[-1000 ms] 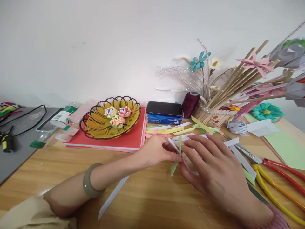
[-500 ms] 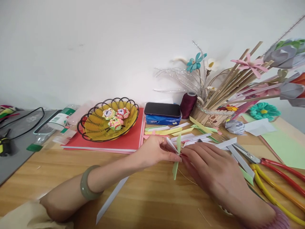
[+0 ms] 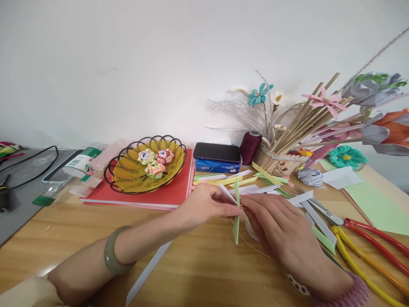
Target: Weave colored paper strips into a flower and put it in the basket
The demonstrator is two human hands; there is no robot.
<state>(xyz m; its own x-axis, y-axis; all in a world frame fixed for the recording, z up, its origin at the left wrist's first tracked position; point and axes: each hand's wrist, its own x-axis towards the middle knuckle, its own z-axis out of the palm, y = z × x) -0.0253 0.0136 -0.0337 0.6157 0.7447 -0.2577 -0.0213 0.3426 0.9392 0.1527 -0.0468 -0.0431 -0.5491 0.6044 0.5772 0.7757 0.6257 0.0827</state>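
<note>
Between thumb and fingers, my left hand [image 3: 206, 205] pinches folded paper strips, a light green one [image 3: 236, 230] standing upright and a white one [image 3: 227, 194] sticking up beside it. My right hand [image 3: 281, 228] closes in from the right, its fingertips pressed on the middle of the same strips; its thumb is partly hidden. A thin thread [image 3: 254, 249] trails below the strips toward the right hand. Under the right wrist, a white spool-like piece with holes [image 3: 298, 284] shows in part. A long white strip [image 3: 148, 273] lies below my left forearm.
A yellow basket [image 3: 128, 168] with three paper flowers stands on red paper [image 3: 96, 194]. Behind the hands are a phone [image 3: 217, 152] on a blue pack, a maroon thread cone [image 3: 251, 147] and loose strips [image 3: 243, 180]. Scissors [image 3: 332, 216] and yellow-handled pliers [image 3: 348, 258] lie right.
The view has shifted slightly, so the surroundings sit a little lower. The green strip now stands straighter between my hands, and both hands keep their hold.
</note>
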